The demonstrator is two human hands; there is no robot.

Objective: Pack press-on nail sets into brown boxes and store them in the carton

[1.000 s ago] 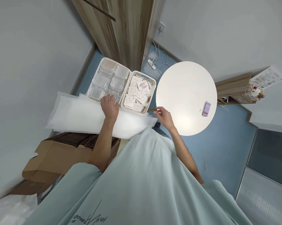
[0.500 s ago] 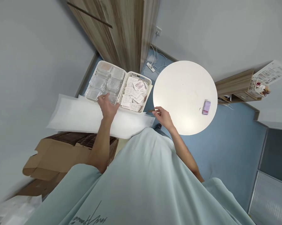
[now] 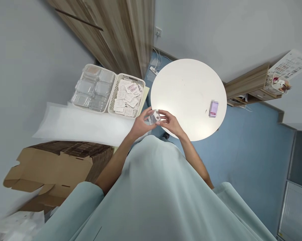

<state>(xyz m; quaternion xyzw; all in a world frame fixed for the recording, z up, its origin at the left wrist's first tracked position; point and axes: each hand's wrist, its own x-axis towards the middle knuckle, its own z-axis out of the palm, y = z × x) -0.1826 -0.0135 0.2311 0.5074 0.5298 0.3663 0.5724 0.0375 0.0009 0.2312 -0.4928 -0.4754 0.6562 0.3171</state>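
Between left hand [image 3: 141, 125] and right hand [image 3: 172, 124]: a clear box [image 3: 154, 117], gripped by both. Just past the left hand, a basket [image 3: 113, 97] of printed cards [image 3: 127, 97], lettering too small for me to read. Beyond the right hand, a purple item [image 3: 213, 108] on the counter [image 3: 186, 90], blurred.

Not a word can be read here! Over on the left, white cards [image 3: 125, 97] in the plastic basket [image 3: 124, 115] carry rows of print, far too small to make out, and the top card [image 3: 132, 88] shows purplish marks, just as illegible. Across to the far right, a printed sheet [image 3: 290, 67] by the wooden shelf unit [image 3: 251, 83] bears only blurred lines.
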